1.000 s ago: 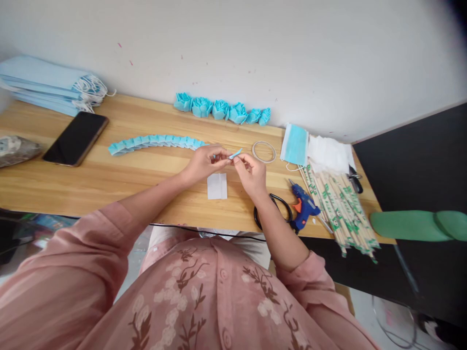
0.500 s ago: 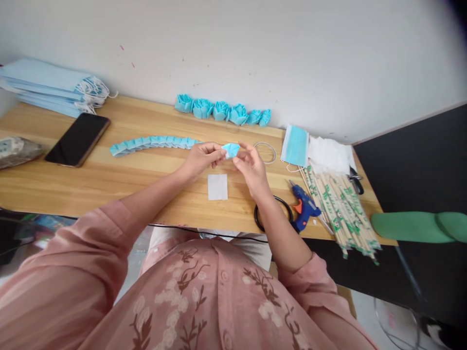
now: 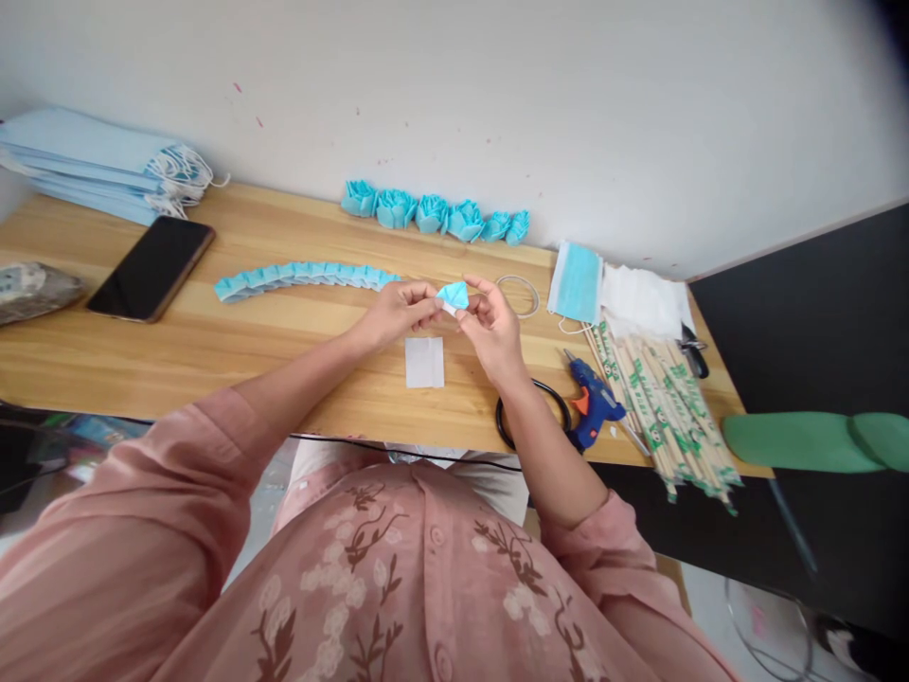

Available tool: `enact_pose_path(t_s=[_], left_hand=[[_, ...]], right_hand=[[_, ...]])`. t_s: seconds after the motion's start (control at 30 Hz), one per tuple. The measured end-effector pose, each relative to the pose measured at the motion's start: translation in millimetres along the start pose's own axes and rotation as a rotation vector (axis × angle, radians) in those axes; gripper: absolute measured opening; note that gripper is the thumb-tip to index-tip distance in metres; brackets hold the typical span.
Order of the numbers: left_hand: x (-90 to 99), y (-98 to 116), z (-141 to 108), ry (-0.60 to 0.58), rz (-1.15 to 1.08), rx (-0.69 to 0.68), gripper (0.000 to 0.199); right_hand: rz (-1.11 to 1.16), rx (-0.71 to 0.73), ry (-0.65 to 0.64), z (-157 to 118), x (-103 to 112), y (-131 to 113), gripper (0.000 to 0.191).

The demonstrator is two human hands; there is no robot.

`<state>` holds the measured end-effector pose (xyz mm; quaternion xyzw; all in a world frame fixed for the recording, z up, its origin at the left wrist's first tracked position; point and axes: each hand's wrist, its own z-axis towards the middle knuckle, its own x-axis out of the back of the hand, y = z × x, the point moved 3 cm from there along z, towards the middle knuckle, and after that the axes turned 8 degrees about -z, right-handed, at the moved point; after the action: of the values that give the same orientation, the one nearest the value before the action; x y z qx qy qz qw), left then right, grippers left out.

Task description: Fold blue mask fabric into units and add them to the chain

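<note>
Between both hands, above the table, is a small folded piece of light blue material (image 3: 453, 295) with a white lower edge. My left hand (image 3: 406, 311) pinches its left side between thumb and fingers. My right hand (image 3: 491, 327) grips its right side, thumb at the lower edge and fingertips behind. Just below them a white square piece (image 3: 424, 363) lies flat on the wooden table. A curved row of folded light blue pieces (image 3: 305, 276) stretches leftward from behind my left hand. Several blue fabric-like roses (image 3: 432, 214) stand in a line near the wall.
At left are stacked blue masks (image 3: 92, 166) and a phone (image 3: 152, 269). At right are a blue mask (image 3: 576, 284), white sheets (image 3: 643, 301), wrapped chopsticks (image 3: 668, 407), a blue glue gun (image 3: 595, 403), a roll of tape (image 3: 522, 296) and a green bottle (image 3: 788, 441).
The blue piece has been turned and folded a little further: it now looks more pointed at the top, with a white strip along its lower edge. Both hands stay nearly in place.
</note>
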<state>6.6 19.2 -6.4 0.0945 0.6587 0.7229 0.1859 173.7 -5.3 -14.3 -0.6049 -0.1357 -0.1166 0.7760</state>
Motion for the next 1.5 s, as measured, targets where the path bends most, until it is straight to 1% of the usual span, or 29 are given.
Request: enact_pose_path(t_s=[0.2,0.3,0.43,0.63,0.77,0.9,0.93,1.0,1.07,1.1,1.13,1.17,1.23,1.3,1.4,1.5], left_hand=[[2.0,-1,0,0.071,0.023,-0.034,0.032],[0.5,-1,-1,0.064,0.022,-0.030,0.032],[-1.2,0,-2,0.042,0.038,-0.010,0.032],[0.3,1,1,0.075,0.026,0.003,0.025],[1.3,-1,2,0.059,0.062,0.027,0.022],[1.8,-2,2,0.063,0.076,0.057,0.022],[1.9,-2,2,0.069,0.074,0.061,0.022],[2.4,-1,1,0.088,0.064,0.063,0.022],[2.9,0,1,0.109,0.048,0.061,0.022],[3.0,0,1,0.115,0.042,0.060,0.022],[3.0,0,1,0.117,0.037,0.060,0.023],[2.8,0,1,0.117,0.034,0.060,0.024],[2.1,0,1,0.107,0.026,0.060,0.026],[1.3,-1,1,0.089,0.017,0.058,0.027],[0.8,-2,1,0.071,0.017,0.056,0.025],[1.4,-3,1,0.072,0.030,0.063,0.023]], right_hand=[[0.104,-0.004,-0.006,0,1,1,0.046],[0.056,-0.007,0.006,1,0,2,0.049],[0.008,-0.009,0.026,1,0,3,0.048],[-0.038,0.014,0.020,2,0,4,0.047],[-0.023,0.009,0.049,2,1,6,0.048],[-0.022,-0.004,0.063,3,1,8,0.044],[-0.045,0.000,0.080,2,2,7,0.043],[-0.126,0.039,0.166,0,5,2,0.036],[-0.243,0.131,0.269,-3,9,-6,0.023],[-0.308,0.190,0.293,-5,10,-11,0.015],[-0.372,0.249,0.288,-7,9,-15,0.010],[-0.429,0.300,0.262,-8,8,-18,0.008],[-0.515,0.357,0.196,-9,5,-19,0.011],[-0.564,0.353,0.168,-8,4,-18,0.011],[-0.590,0.321,0.176,-7,3,-14,0.012],[-0.601,0.325,0.187,-7,3,-15,0.012]])
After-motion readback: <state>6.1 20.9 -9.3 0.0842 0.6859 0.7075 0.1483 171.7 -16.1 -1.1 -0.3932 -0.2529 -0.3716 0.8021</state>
